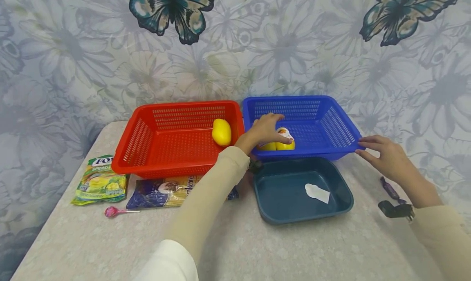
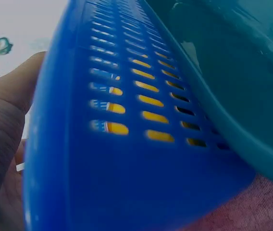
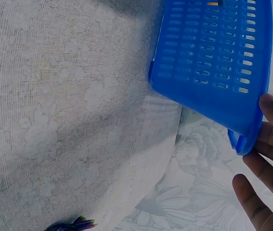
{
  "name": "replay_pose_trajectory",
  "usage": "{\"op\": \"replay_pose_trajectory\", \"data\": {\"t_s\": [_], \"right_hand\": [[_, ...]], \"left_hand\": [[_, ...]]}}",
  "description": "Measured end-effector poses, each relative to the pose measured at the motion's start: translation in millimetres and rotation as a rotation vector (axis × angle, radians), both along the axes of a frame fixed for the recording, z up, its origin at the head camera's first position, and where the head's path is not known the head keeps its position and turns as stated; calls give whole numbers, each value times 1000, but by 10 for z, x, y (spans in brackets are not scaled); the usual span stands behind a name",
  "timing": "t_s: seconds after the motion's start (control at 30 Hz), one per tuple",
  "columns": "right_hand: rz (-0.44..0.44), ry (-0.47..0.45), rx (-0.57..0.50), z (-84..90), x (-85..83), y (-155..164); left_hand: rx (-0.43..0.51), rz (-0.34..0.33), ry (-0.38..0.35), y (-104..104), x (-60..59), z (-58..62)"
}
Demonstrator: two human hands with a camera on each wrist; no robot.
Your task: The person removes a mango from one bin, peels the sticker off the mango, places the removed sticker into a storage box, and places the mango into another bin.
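Observation:
My left hand (image 1: 265, 129) reaches into the blue slotted basket (image 1: 340, 130) and grips a yellow packet with a white label (image 1: 284, 143) lying at its near wall. In the left wrist view the palm (image 2: 4, 125) sits beside the blue basket's wall (image 2: 127, 183), and yellow shows through the slots. My right hand (image 1: 380, 153) touches the basket's near right corner with straight fingers (image 3: 266, 125), which lie against the rim of the blue basket (image 3: 213, 53).
A red basket (image 1: 140, 142) with a yellow lemon-shaped thing (image 1: 221, 132) stands left of the blue one. A dark teal tray (image 1: 268, 199) holds a white scrap (image 1: 317, 193). A green candy bag (image 1: 99, 179), a pasta packet (image 1: 162, 192), a pink lollipop (image 1: 111, 211) and a purple sweet (image 1: 390, 188) lie on the table.

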State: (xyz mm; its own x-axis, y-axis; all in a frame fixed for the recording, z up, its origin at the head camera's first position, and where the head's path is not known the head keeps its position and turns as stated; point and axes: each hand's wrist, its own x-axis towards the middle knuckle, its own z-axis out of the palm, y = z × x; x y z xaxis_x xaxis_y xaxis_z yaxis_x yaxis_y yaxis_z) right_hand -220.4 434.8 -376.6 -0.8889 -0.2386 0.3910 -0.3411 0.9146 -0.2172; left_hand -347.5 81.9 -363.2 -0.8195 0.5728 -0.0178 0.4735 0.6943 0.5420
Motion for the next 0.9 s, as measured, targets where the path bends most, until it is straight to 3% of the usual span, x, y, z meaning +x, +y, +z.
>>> {"op": "replay_pose_trajectory", "data": {"t_s": [0.3,0.57,0.9], "right_hand": [[-3,-16,5,11,-15,-37],[-13,-34,-4,21,6,-68],[-37,-70,-18,24,27,-57]], "left_hand": [[-221,4,-37,105,-51,-59],[-321,24,-66,162,-55,-142],[-282,43,-31,233,-45,-218]]}}
